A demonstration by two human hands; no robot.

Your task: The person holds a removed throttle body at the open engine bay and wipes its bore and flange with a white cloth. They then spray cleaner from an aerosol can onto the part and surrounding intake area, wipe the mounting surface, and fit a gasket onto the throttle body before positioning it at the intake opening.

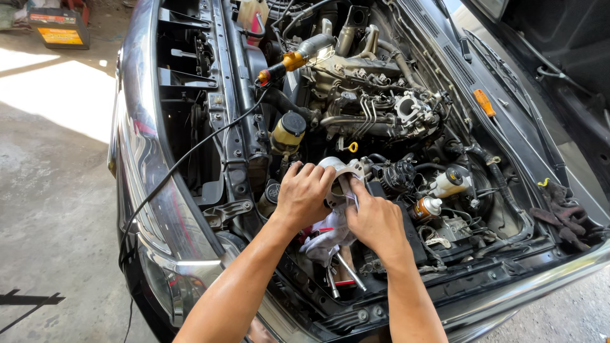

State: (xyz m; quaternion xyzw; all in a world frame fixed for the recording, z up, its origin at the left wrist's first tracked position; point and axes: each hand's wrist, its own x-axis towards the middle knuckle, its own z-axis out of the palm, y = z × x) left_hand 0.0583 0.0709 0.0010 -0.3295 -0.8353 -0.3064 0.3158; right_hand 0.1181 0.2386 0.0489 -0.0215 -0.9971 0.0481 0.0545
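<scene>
Two hands are busy over the open engine: my left hand (304,194) grips a gray metal part (343,170), fingers curled tight around it, and my right hand (375,219) pinches a white rag (327,235) against it. The part is out of the car and held above the engine bay (381,101). It looks dull and smudgy, so I think the wiping is only partly done.

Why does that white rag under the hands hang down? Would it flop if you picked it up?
Probably yes. The white rag droops in soft folds below the right hand, so it looks floppy and light. The grey metal part in the left hand keeps its shape, so it is likely stiff and heavier.
</scene>
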